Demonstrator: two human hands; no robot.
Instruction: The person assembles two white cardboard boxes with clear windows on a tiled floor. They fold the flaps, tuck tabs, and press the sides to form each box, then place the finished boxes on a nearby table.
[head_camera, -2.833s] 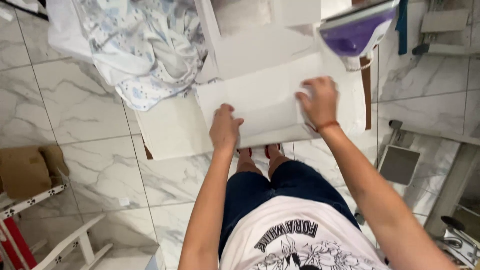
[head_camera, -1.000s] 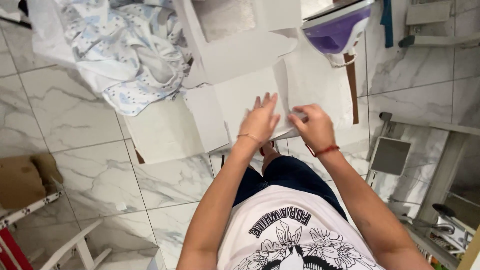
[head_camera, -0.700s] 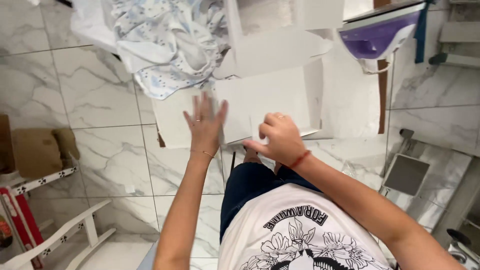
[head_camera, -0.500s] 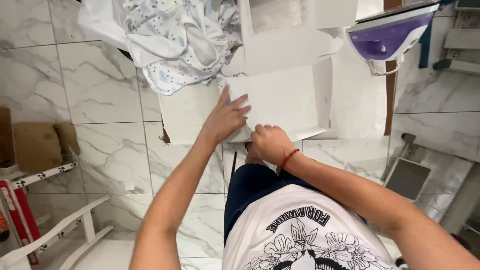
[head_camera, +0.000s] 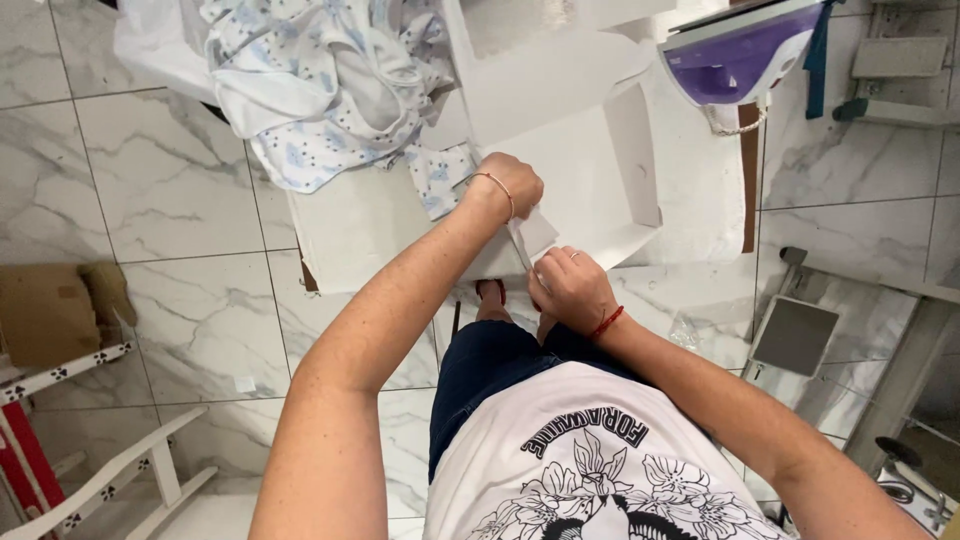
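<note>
A heap of blue-printed white baby clothes is lying unsorted beside the folded white fabric piece on the board, where the left hand and right hand are pinching its near edge, folding seemingly half-finished, purple steam iron standing aside.

Home laundry or ironing corner: white ironing board over marble-look floor tiles, purple steam iron at 1 o'clock, heap of patterned baby clothes at 11 o'clock, white wooden rack at 8 o'clock.
</note>
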